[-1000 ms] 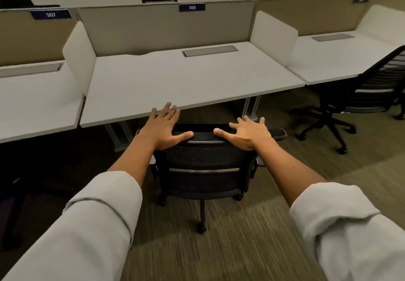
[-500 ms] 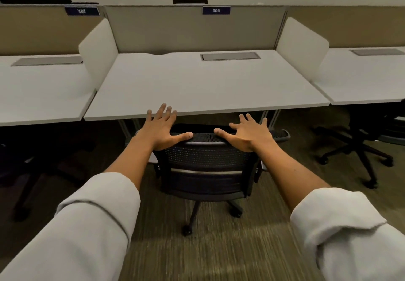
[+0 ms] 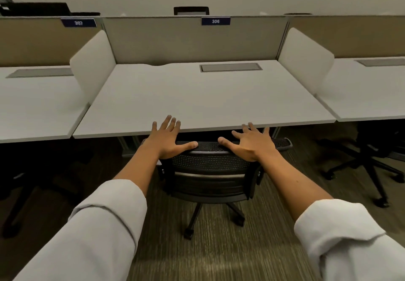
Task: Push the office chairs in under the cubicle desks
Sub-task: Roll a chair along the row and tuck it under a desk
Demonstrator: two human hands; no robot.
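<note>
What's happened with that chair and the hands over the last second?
The black chair has rolled forward, so its seat now sits under the desk labelled 306, and the view has squared up to that desk. Nothing was grabbed or released: the left hand and right hand stay flat, fingers spread, on the backrest's top edge.

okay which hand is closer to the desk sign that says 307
Left. The left hand rests on the top of the chair back, on the same side as the 307 sign, which is up on the left partition. The right hand sits farther right on that chair back.
</note>
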